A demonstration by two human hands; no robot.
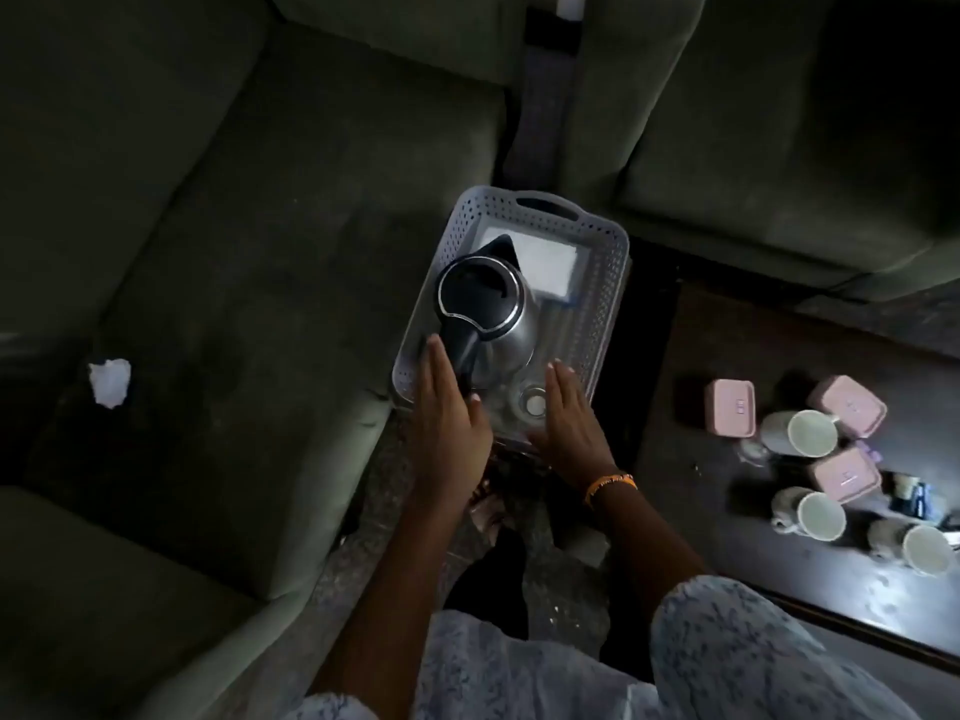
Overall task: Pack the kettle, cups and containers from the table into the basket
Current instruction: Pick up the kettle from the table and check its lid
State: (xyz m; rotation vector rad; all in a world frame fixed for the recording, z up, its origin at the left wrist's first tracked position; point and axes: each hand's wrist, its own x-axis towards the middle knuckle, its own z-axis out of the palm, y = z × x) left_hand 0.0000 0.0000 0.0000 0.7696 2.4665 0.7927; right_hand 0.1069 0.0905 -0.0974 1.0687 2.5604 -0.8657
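Note:
A grey perforated basket (605,283) sits between the sofas. A steel kettle (498,309) with a black lid and handle stands upright inside it. The round kettle base (532,405) lies at the basket's near end. My left hand (447,413) is beside the kettle's handle, fingers straight, touching or nearly touching it. My right hand (569,423) hovers flat at the basket's near right side, holding nothing. On the dark table (727,511) to the right stand three pale cups (810,432) (818,514) (927,549) and three pink lidded containers (730,414) (852,410) (844,472).
Green sofas (234,252) surround the basket on the left and at the back right. A crumpled white paper (109,381) lies on the left sofa. A white sheet (550,262) lines the basket floor. Small dark items (909,493) sit among the cups.

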